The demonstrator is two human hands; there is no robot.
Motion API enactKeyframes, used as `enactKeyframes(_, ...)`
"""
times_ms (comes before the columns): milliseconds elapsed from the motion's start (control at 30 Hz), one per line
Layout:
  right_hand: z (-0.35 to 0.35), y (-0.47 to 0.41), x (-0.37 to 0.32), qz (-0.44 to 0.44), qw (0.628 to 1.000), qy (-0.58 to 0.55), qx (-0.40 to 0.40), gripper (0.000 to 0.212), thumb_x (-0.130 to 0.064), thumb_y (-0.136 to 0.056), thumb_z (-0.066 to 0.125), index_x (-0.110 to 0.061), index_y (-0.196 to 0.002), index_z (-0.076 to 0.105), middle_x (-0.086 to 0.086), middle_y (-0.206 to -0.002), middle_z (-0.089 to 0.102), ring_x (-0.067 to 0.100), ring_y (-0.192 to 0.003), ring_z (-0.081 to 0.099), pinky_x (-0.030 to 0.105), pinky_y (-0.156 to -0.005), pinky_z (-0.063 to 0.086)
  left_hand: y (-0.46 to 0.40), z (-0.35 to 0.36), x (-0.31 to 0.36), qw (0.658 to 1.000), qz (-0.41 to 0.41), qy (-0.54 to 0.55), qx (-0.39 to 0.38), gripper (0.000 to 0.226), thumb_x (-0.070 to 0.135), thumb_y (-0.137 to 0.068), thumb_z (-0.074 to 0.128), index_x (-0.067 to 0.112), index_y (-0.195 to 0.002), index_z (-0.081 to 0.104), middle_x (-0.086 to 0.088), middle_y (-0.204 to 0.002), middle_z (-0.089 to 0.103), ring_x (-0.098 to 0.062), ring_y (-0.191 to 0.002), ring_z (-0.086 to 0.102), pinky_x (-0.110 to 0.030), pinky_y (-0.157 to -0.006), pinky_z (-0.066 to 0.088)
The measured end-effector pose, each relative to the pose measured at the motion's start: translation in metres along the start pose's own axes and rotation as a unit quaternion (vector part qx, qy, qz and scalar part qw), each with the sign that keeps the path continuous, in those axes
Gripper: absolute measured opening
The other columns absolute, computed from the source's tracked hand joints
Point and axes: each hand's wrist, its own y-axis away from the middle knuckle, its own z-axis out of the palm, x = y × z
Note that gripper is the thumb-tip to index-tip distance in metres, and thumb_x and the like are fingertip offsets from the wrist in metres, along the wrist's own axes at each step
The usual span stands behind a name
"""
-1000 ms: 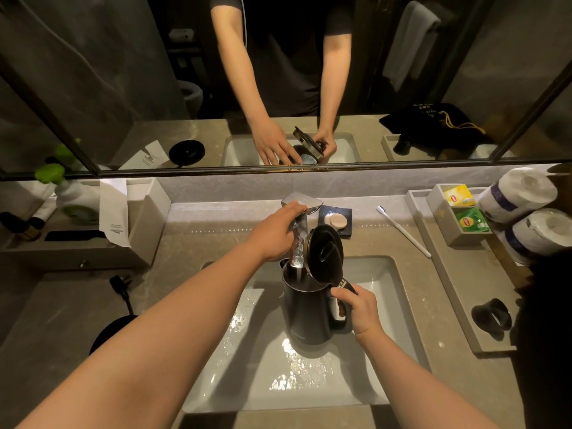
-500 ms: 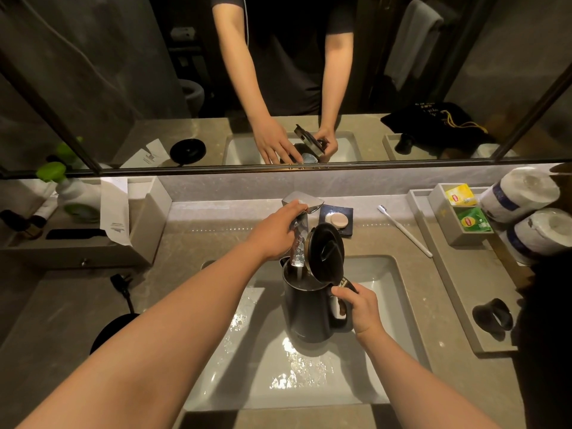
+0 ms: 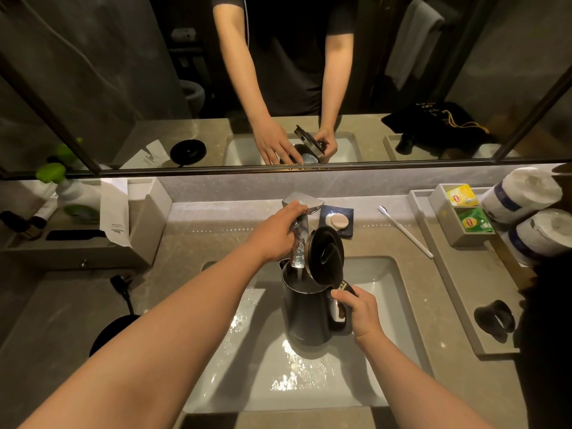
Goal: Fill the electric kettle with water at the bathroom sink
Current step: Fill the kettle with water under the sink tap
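Observation:
A dark grey electric kettle (image 3: pixel 305 314) stands upright in the white rectangular sink (image 3: pixel 380 345), its black lid (image 3: pixel 325 253) flipped up. My right hand (image 3: pixel 360 312) is closed around the kettle's handle. My left hand (image 3: pixel 275 233) rests on the chrome faucet (image 3: pixel 305 203), fingers on its lever. A stream of water (image 3: pixel 298 252) runs from the spout into the kettle's open mouth. The basin floor is wet around the kettle.
The kettle's black base (image 3: pixel 114 331) with its plug (image 3: pixel 119 283) lies on the counter at left. Behind the sink sit a soap dish (image 3: pixel 337 222) and a toothbrush (image 3: pixel 404 232). A tray (image 3: pixel 445 274) with tea bags, paper rolls (image 3: pixel 523 193) stands right; a box (image 3: pixel 145 230) stands left.
Hardly anything differs. Both hands and the kettle keep their places while water keeps running into the kettle.

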Motion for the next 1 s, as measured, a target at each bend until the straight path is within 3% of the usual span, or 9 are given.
enactKeyframes(300,0.0001,0.0017,0.0004,-0.001,1.0,-0.016,-0.003,0.03,-0.038,-0.056,0.076,-0.009,-0.06,0.068,0.006,-0.058,0.061,0.02,-0.059,0.055,0.036,-0.057,0.046,0.0006,-0.0001,0.0003,1.0,0.002,-0.003,-0.004,0.065,0.007,-0.086,0.047,0.031,-0.144,0.029,0.001,-0.157,0.02,-0.022,-0.139,0.027,-0.036,-0.11,0.025)
enactKeyframes(600,0.0,0.0053,-0.0046,-0.005,1.0,-0.005,-0.007,0.02,-0.04,-0.056,0.074,-0.021,-0.052,0.068,-0.002,-0.054,0.062,0.01,-0.054,0.057,0.03,-0.055,0.047,0.0003,0.0003,0.0,1.0,-0.004,0.002,-0.005,0.064,0.009,-0.087,0.047,0.031,-0.144,0.028,0.002,-0.157,0.02,-0.021,-0.14,0.026,-0.032,-0.108,0.023)
enactKeyframes(1000,-0.0006,0.0008,-0.0042,-0.01,1.0,-0.019,0.013,0.029,-0.036,-0.051,0.076,-0.01,-0.056,0.065,0.004,-0.054,0.054,0.018,-0.055,0.049,0.03,-0.051,0.042,-0.0001,0.0012,-0.0007,1.0,-0.001,0.002,-0.004,0.067,0.004,-0.084,0.045,0.03,-0.144,0.029,0.002,-0.157,0.02,-0.021,-0.14,0.026,-0.034,-0.109,0.025)
